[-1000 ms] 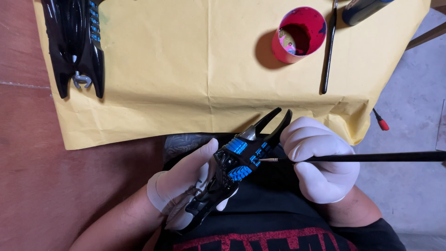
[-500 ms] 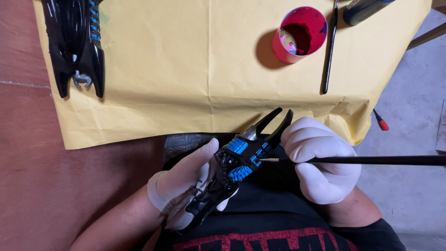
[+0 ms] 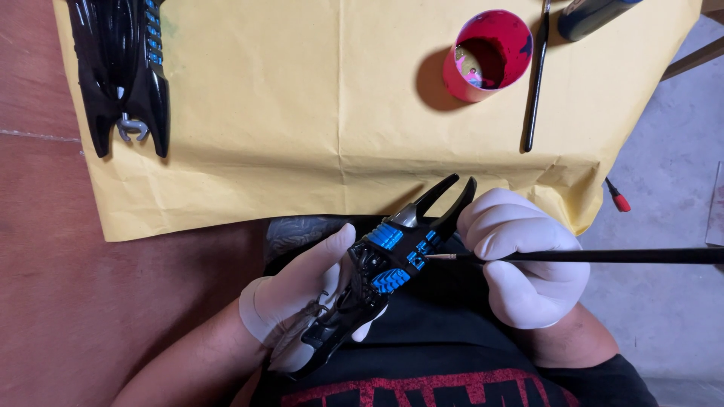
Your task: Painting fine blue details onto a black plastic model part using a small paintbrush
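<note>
My left hand (image 3: 302, 290), in a white glove, grips a glossy black model part (image 3: 381, 271) with blue ribbed panels and two prongs pointing up and right. It is held over my lap, just in front of the table edge. My right hand (image 3: 528, 264), also gloved in white, holds a thin black paintbrush (image 3: 618, 256) that runs off to the right. The brush tip touches the right side of the part beside a blue panel.
Yellow paper (image 3: 302, 113) covers the reddish table (image 3: 53, 286). A second black part with blue stripes (image 3: 124, 68) lies at top left. A red paint cup (image 3: 486, 56), a spare brush (image 3: 537, 75) and a dark tube (image 3: 592, 15) sit at top right. A small red-tipped tool (image 3: 617, 197) lies on the floor.
</note>
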